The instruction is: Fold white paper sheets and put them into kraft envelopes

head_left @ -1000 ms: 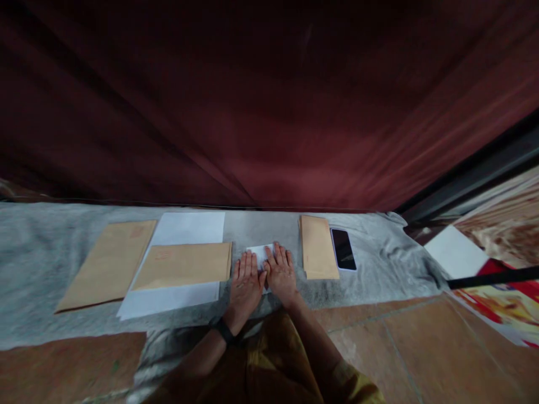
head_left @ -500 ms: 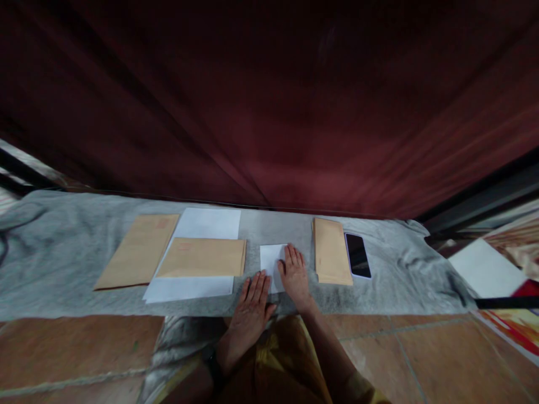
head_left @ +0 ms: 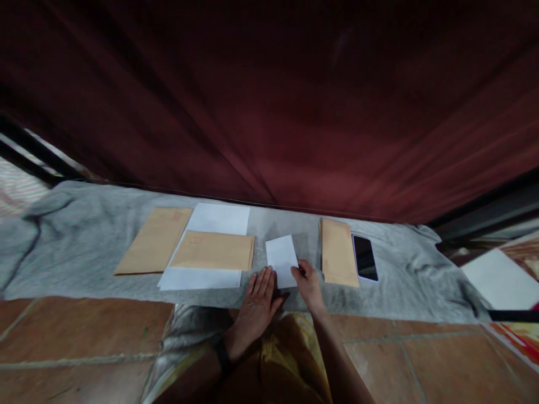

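Note:
A small white folded sheet of paper [head_left: 281, 259] is in front of me, slightly tilted. The fingers of my right hand [head_left: 308, 282] pinch its right edge. My left hand [head_left: 257, 300] lies flat, fingers stretched out, at the paper's lower left corner. Left of it, a brown envelope stack [head_left: 214, 250] rests across large white sheets of paper [head_left: 221, 217]. To the right lies another stack of brown envelopes [head_left: 338, 252].
A larger brown envelope [head_left: 155, 240] lies at the left. A phone [head_left: 365, 258] with a dark screen is right of the right-hand envelopes. A grey cloth [head_left: 404, 280] covers the narrow surface. Behind it hangs a dark red curtain [head_left: 269, 134].
My right hand has gone from lying flat on the small paper to pinching its right edge, and the paper has tilted. My left hand remains flat near its lower left. The view has shifted slightly.

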